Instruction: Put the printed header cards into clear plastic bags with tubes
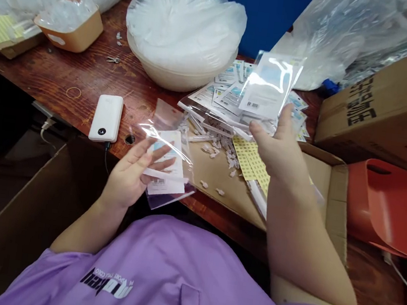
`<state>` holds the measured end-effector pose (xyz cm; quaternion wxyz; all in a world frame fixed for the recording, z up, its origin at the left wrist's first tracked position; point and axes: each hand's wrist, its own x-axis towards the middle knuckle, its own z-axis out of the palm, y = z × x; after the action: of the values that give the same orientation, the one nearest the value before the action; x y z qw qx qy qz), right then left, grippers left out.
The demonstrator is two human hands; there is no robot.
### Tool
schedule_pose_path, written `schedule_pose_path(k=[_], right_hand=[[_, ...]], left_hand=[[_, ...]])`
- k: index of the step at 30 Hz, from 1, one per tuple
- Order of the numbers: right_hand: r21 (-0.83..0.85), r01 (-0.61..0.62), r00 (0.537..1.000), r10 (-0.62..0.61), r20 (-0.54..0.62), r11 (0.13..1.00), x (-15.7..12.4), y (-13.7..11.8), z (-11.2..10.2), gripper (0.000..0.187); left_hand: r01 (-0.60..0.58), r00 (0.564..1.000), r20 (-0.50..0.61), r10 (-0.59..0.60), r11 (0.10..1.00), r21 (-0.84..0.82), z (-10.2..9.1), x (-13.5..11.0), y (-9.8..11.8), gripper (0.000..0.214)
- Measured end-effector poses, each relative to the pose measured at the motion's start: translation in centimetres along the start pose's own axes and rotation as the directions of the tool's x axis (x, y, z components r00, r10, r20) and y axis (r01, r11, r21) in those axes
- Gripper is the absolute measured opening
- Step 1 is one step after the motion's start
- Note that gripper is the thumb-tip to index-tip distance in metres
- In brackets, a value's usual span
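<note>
My left hand (132, 168) grips a clear plastic bag (187, 163) with a printed white card (171, 168) inside; some of its fingers show through the film. Higher up and to the right, my right hand (282, 148) pinches another clear bag (288, 78), and a white card (265, 98) shows through its glare. Below that bag lies a heap of printed cards (229, 96) with clear film over part of it. Small translucent plastic pieces (226, 150) and clear tubes (201, 138) are scattered in a shallow cardboard tray (228, 188) between my hands.
Yellow label sheets (247, 158) lie in the tray. Behind stands a large bowl (176, 76) heaped with film-covered white contents. A white power bank (106, 117) and an orange tub (72, 35) are to the left. A cardboard box (385, 106) and a red bin (387, 207) stand right.
</note>
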<state>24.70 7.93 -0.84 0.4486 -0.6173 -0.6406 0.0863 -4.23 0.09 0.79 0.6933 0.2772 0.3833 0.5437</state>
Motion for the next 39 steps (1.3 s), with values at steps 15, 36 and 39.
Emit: schedule_pose_path(k=[15, 36, 39], right_hand=[[-0.082, 0.843, 0.482, -0.677, 0.557, 0.532, -11.1, -9.7, 4.2, 0.032], [0.111, 0.85, 0.5, -0.854, 0.144, 0.515, -11.2, -8.2, -1.3, 0.016], [-0.015, 0.828, 0.555, -0.815, 0.166, 0.561, -11.2, -6.9, -1.8, 0.023]], left_hand=[[-0.265, 0.938, -0.257, 0.231, 0.958, -0.107, -4.0, 0.1, 4.8, 0.032], [-0.148, 0.985, -0.1, 0.138, 0.983, -0.107, 1.2, -0.6, 0.9, 0.03], [-0.152, 0.988, -0.021, 0.151, 0.982, -0.109, 1.2, -0.5, 0.5, 0.03]])
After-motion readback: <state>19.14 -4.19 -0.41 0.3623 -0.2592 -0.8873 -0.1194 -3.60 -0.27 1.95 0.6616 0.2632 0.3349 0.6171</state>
